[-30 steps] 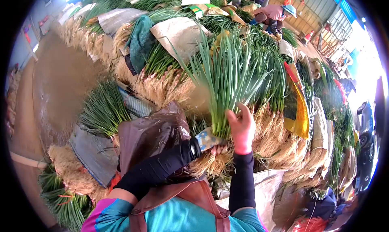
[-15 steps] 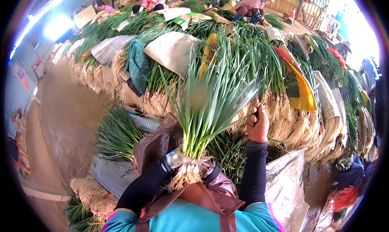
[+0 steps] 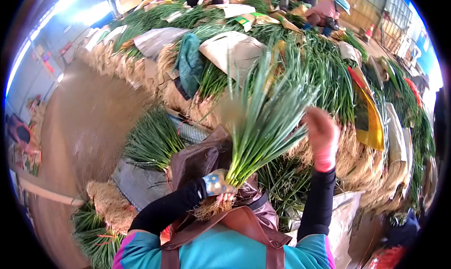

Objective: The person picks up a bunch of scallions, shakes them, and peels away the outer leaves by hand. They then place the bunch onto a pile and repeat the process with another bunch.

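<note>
My left hand [image 3: 217, 183], in a patterned blue-and-tan covering, is closed around the lower stems of a bunch of green onions [image 3: 256, 142] in front of my apron. Its leaves fan upward and to the right, and its pale roots [image 3: 212, 209] hang below my fist. My right hand [image 3: 323, 132] is raised just right of the leaf tips, apart from the stems. Motion smears its fingers, so I cannot tell whether they hold anything. A brown plastic sheet [image 3: 199, 154] covers my lap behind the bunch.
Tied onions [image 3: 152, 140] lie on a grey sack [image 3: 141, 187] at left. Long rows of green onions with roots [image 3: 350, 147] stretch ahead, partly covered by sacks [image 3: 235, 55]. Loose leaves [image 3: 286, 184] lie at my right. Several people work at the back, one in a blue hat [image 3: 343, 6].
My right hand has moved right, away from the leaves, and its closed fingers have become blurred. The bunch leans further right in my left hand. The whole view has shifted.
</note>
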Demonstrator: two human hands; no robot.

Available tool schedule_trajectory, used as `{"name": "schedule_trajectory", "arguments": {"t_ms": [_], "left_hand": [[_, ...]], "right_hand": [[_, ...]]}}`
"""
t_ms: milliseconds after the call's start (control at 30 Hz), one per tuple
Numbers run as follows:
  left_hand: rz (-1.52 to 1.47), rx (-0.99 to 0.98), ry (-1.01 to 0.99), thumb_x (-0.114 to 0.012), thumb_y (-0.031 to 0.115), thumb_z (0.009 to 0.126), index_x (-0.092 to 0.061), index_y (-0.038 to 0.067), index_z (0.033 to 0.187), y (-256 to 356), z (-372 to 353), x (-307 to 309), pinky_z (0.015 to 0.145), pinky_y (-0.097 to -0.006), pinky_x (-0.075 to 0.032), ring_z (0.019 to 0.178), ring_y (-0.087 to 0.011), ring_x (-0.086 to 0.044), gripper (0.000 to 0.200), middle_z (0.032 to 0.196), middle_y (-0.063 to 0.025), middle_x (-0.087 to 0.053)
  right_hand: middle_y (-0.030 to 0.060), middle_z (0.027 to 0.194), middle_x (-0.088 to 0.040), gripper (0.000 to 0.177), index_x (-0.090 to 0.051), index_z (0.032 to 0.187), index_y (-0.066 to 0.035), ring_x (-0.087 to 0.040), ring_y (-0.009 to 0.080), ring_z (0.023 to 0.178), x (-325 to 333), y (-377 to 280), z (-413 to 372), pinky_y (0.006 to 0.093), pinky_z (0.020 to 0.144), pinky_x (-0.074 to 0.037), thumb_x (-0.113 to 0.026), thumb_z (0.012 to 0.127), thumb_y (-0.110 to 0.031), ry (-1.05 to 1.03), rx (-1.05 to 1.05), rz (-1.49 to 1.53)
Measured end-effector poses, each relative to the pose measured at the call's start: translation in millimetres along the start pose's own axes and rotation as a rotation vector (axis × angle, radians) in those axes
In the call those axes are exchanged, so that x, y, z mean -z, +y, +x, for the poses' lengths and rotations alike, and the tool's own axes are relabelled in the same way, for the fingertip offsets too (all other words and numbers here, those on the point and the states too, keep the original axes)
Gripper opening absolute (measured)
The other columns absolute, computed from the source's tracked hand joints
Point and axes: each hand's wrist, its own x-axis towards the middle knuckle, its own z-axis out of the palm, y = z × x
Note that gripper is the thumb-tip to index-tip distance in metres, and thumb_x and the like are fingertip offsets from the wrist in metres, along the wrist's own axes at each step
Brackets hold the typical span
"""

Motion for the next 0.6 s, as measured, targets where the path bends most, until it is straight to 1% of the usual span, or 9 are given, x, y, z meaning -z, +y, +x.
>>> {"name": "schedule_trajectory", "arguments": {"t_ms": [33, 100, 167, 200, 300, 400, 500, 567, 600], "left_hand": [[0.018, 0.065, 0.025, -0.052, 0.004, 0.076, -0.054, -0.002, 0.079, 4, -1, -2, 0.036, -0.0229, -0.044, 0.047, -0.0133, -0.057, 0.007, 0.066, -0.0116, -0.060], [0.105, 0.069, 0.048, -0.057, 0.011, 0.071, -0.055, -0.002, 0.081, -11, 8, -1, 0.044, -0.0295, -0.048, 0.052, -0.0191, -0.059, 0.016, 0.068, -0.0138, -0.061], [0.503, -0.168, 0.259, -0.061, 0.022, 0.065, -0.057, 0.000, 0.086, -23, 12, -3, 0.061, -0.0358, -0.050, 0.064, -0.0280, -0.061, 0.030, 0.073, -0.0169, -0.062], [0.612, -0.061, 0.294, -0.062, 0.029, 0.061, -0.059, 0.003, 0.091, -14, 10, -6, 0.073, -0.0377, -0.047, 0.077, -0.0330, -0.060, 0.039, 0.078, -0.0188, -0.062], [0.686, -0.039, 0.303, -0.063, 0.035, 0.061, -0.060, 0.005, 0.094, -25, 17, -5, 0.070, -0.0378, -0.046, 0.076, -0.0310, -0.061, 0.046, 0.081, -0.0183, -0.063], [0.613, -0.010, 0.289, -0.063, 0.030, 0.063, -0.060, 0.005, 0.094, -24, 15, -9, 0.070, -0.0372, -0.047, 0.076, -0.0308, -0.061, 0.040, 0.079, -0.0178, -0.063], [0.505, 0.108, 0.218, -0.063, 0.028, 0.065, -0.060, 0.004, 0.095, -20, 12, -10, 0.072, -0.0382, -0.047, 0.082, -0.0319, -0.061, 0.038, 0.085, -0.0194, -0.062], [0.660, -0.060, 0.307, -0.062, 0.025, 0.065, -0.059, 0.004, 0.092, -26, 15, -9, 0.065, -0.0337, -0.047, 0.068, -0.0253, -0.061, 0.034, 0.073, -0.0156, -0.062], [0.626, -0.031, 0.278, -0.063, 0.025, 0.064, -0.059, 0.003, 0.092, -25, 14, -9, 0.065, -0.0341, -0.047, 0.069, -0.0257, -0.061, 0.035, 0.073, -0.0159, -0.063]], "right_hand": [[0.0079, 0.078, -0.062, 0.025, -0.060, 0.095, -0.007, -0.060, 0.0195, 0.062, -12, -21, 14, 0.0287, 0.054, -0.047, -0.068, 0.073, -0.016, -0.132, 0.085, 0.024], [0.0139, 0.079, -0.062, 0.030, -0.062, 0.093, -0.006, -0.062, 0.0229, 0.071, -29, -37, 37, 0.0309, 0.059, -0.048, -0.069, 0.071, -0.026, -0.132, 0.109, -0.204], [0.0147, 0.076, -0.062, 0.042, -0.062, 0.088, -0.005, -0.061, 0.0285, 0.072, -44, -22, 55, 0.0352, 0.063, -0.048, -0.066, 0.070, -0.043, -0.404, -0.090, -0.467], [0.0148, 0.072, -0.061, 0.051, -0.062, 0.088, -0.005, -0.061, 0.0307, 0.074, -51, -11, 61, 0.0383, 0.065, -0.047, -0.063, 0.068, -0.052, -0.460, -0.126, -0.518], [0.0124, 0.063, -0.058, 0.048, -0.058, 0.088, 0.002, -0.058, 0.0217, 0.055, -59, 11, 65, 0.0311, 0.051, -0.046, -0.063, 0.075, -0.044, -0.846, -0.385, -0.178], [-0.0030, 0.056, -0.045, 0.035, -0.051, 0.105, 0.000, -0.040, 0.0036, 0.043, -61, 25, 45, 0.0192, 0.038, -0.030, -0.059, 0.079, -0.022, -0.820, -0.525, 0.650], [-0.0045, 0.055, -0.041, 0.034, -0.051, 0.106, 0.000, -0.035, 0.0041, 0.040, -61, 32, 42, 0.0200, 0.036, -0.025, -0.057, 0.079, -0.018, -0.951, -0.622, 0.732], [-0.0054, 0.054, -0.037, 0.024, -0.054, 0.099, -0.001, -0.031, 0.0039, 0.040, -70, 45, 36, 0.0205, 0.035, -0.022, -0.055, 0.080, -0.015, -0.929, -0.696, 0.774], [-0.0049, 0.055, -0.039, 0.021, -0.055, 0.095, -0.001, -0.032, 0.0040, 0.040, -72, 46, 37, 0.0200, 0.035, -0.022, -0.055, 0.080, -0.015, -0.928, -0.735, 0.791]]}}
